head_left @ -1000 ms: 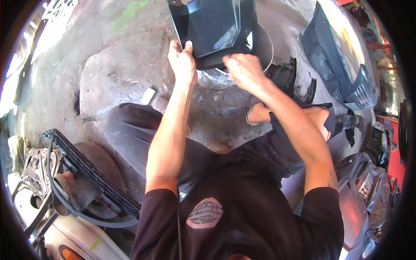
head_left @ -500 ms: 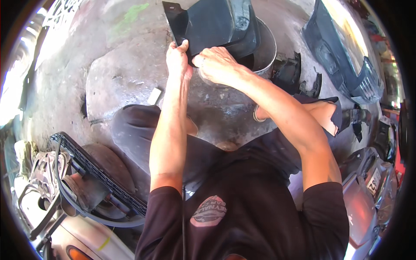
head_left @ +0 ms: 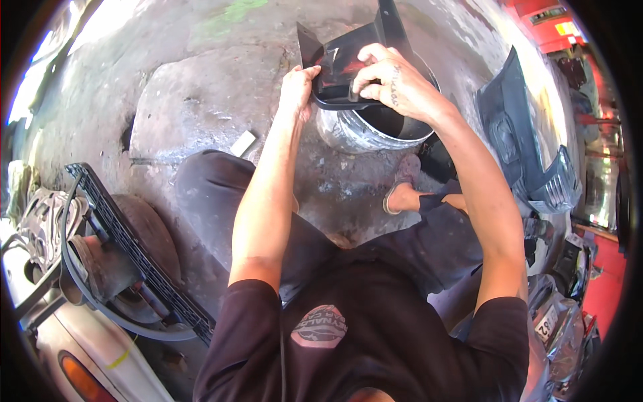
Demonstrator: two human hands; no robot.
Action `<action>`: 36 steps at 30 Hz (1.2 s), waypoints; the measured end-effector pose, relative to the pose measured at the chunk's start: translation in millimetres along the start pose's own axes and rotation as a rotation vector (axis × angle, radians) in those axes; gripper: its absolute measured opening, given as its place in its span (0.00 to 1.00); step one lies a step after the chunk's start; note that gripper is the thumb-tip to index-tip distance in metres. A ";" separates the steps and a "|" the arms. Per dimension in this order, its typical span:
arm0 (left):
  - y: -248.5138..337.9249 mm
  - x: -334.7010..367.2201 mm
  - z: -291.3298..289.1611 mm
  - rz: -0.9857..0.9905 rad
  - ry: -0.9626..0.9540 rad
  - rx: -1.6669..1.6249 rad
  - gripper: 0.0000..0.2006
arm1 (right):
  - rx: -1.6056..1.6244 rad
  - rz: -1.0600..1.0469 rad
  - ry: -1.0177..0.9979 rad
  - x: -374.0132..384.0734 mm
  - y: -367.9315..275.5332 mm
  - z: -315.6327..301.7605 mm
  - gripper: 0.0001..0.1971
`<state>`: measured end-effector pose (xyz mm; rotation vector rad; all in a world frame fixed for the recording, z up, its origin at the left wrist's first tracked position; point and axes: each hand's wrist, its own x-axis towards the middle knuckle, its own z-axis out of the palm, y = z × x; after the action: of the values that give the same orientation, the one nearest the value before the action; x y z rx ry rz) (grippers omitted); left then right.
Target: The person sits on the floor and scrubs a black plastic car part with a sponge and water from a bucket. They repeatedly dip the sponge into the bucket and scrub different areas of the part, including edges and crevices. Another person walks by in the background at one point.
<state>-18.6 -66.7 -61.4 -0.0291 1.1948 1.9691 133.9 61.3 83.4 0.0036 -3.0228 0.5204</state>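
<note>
A black plastic car panel (head_left: 339,74) rests tilted across the mouth of a round, paint-smeared bucket (head_left: 348,132), its hollow side facing me. My left hand (head_left: 295,92) pinches the panel's left edge, thumb on top. Over the panel's right half, my right hand (head_left: 400,82) is curled with bent fingers. Its fingertips are at the panel's surface, and what they hold, if anything, cannot be made out.
A small pale block (head_left: 242,143) lies on the concrete floor (head_left: 194,100). To the left is a black slatted grille part (head_left: 134,248) beside a light-coloured body part with an orange lamp (head_left: 82,376). A dark bumper (head_left: 512,134) stands to the right.
The panel has been turned so its hollow side shows instead of its smooth outer face. My right hand has moved from its near edge onto its right half. The left hand still grips the edge.
</note>
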 end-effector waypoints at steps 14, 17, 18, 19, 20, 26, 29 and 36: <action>13.1 2.2 3.0 0.165 0.035 0.312 0.11 | -0.070 -0.003 -0.013 8.8 33.0 18.4 0.11; 3.4 10.0 7.2 0.281 0.084 0.426 0.10 | 0.031 -0.150 0.082 24.9 31.7 41.5 0.13; -2.0 14.5 4.0 0.327 0.120 0.489 0.10 | 0.083 -0.234 0.149 39.8 21.9 53.5 0.13; -10.6 30.8 -15.5 0.344 0.086 0.416 0.12 | 0.056 -0.257 0.149 58.3 10.7 67.6 0.12; -19.5 46.9 -35.9 0.360 0.053 0.342 0.13 | 0.036 -0.277 0.143 71.8 2.5 80.8 0.12; 11.0 17.2 -5.8 0.203 0.052 0.430 0.12 | -0.105 -0.061 -0.062 18.1 40.7 38.4 0.14; 11.0 17.4 1.8 0.259 0.051 0.453 0.12 | -0.127 -0.198 0.096 27.2 29.0 48.4 0.11; 6.9 23.2 -18.8 0.250 0.061 0.444 0.13 | -0.050 -0.258 0.029 46.9 18.5 62.9 0.14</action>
<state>-45.5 -67.8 -76.1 0.3020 1.7205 1.8755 82.3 58.2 21.6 0.3744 -2.9427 0.4174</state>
